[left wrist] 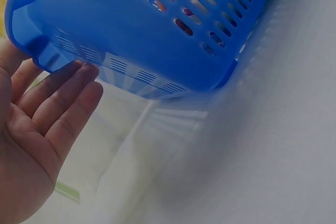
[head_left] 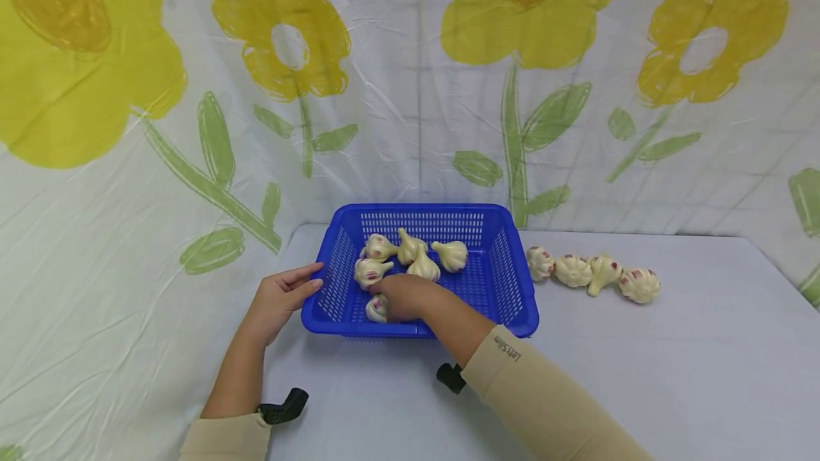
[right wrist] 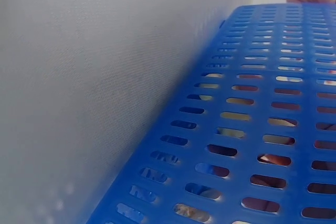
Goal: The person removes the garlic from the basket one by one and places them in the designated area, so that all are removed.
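Note:
A blue plastic basket [head_left: 512,290] with slotted walls holds several white garlic bulbs [head_left: 451,256] with purplish marks. My left hand [head_left: 278,301] is at the basket's left side, its fingertips right at the rim; the left wrist view shows those fingers [left wrist: 68,103] extended beside the blue wall. Inside the basket, near its front wall, my right hand [head_left: 405,297] reaches down with curled fingers and grips a garlic bulb [head_left: 376,309]. Part of that bulb is hidden under the hand. In the right wrist view the slotted front wall [right wrist: 252,124] covers the hand's work.
To the right of the basket, several more garlic bulbs [head_left: 573,271] lie in a row on the white-covered table [head_left: 640,368]. Behind the table hangs a white curtain [head_left: 397,134] printed with yellow flowers. Black camera mounts [head_left: 285,407] stick out from both wrists.

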`<control>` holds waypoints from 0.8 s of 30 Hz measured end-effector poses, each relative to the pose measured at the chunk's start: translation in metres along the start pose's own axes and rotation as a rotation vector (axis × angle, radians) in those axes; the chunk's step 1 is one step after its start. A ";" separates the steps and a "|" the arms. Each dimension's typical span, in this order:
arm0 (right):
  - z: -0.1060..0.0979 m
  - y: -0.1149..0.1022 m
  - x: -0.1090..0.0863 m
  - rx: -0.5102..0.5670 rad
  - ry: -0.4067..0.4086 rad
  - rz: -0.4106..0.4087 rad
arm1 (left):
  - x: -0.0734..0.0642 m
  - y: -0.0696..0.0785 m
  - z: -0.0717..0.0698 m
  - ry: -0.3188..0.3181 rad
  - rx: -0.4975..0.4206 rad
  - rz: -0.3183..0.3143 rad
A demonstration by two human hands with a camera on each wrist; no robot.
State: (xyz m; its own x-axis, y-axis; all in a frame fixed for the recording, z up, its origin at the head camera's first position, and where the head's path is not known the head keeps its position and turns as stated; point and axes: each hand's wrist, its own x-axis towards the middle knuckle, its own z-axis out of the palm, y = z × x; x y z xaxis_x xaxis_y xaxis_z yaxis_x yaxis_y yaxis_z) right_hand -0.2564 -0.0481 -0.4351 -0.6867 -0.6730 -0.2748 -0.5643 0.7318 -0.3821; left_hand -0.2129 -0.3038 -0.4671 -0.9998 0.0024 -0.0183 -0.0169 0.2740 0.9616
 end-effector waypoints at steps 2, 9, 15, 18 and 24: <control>0.000 0.000 0.000 -0.009 0.004 -0.011 | 0.000 0.000 0.000 -0.001 -0.005 0.000; -0.001 -0.001 0.001 -0.049 0.041 0.019 | -0.001 0.003 0.000 -0.012 -0.019 0.006; -0.003 0.000 0.000 -0.048 0.080 0.021 | -0.003 0.005 0.000 -0.010 -0.011 -0.001; -0.004 0.000 0.000 -0.024 0.100 0.011 | -0.003 0.005 0.000 -0.011 -0.010 0.000; -0.005 0.001 0.003 0.054 0.162 0.019 | -0.002 0.003 0.000 -0.012 -0.016 0.005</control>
State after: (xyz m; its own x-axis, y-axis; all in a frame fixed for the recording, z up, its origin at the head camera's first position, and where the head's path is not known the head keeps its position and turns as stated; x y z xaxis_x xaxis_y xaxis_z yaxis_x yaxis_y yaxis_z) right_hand -0.2620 -0.0489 -0.4318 -0.7644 -0.6297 -0.1382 -0.5279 0.7344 -0.4265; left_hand -0.2110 -0.3031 -0.4639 -0.9997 0.0157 -0.0163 -0.0117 0.2587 0.9659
